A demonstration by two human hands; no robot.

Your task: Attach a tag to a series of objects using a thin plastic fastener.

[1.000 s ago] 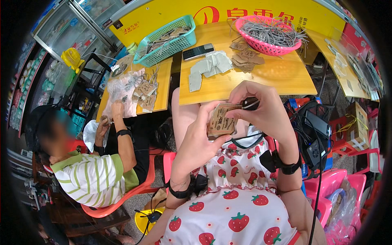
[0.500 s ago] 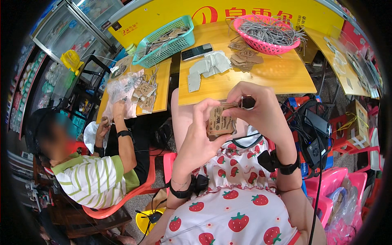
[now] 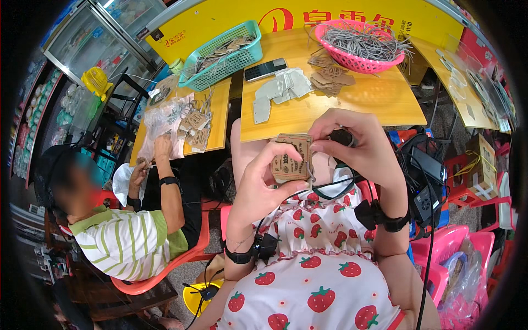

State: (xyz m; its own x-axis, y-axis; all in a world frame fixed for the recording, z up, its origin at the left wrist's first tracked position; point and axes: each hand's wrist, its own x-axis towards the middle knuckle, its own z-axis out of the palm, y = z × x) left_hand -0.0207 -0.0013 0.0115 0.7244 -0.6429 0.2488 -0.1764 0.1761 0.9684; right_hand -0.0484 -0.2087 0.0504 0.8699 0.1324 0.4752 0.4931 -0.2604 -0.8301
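Observation:
Above my lap, my left hand (image 3: 256, 184) grips a small stack of brown cardboard tags (image 3: 291, 165) between thumb and fingers, the printed side facing me. My right hand (image 3: 352, 137) is at the stack's upper right corner, its thumb and index finger pinched together. What sits in that pinch is too small to make out. A thin grey cord shows along the stack's right edge. On the table beyond, a pile of brown tags (image 3: 330, 80) lies beside a spread of pale grey-white tags (image 3: 280, 88).
A pink basket (image 3: 363, 65) of grey cords, a black phone (image 3: 265, 70) and a green basket (image 3: 220, 69) with tags stand along the yellow table (image 3: 374, 104). A co-worker (image 3: 126, 236) sits at left, handling corded tags (image 3: 195, 124). Pink stools (image 3: 451, 247) stand at right.
The stack has shifted slightly left and tilted in my left hand, showing more of its face. My right hand has moved a little right, its fingers now at the stack's upper corner.

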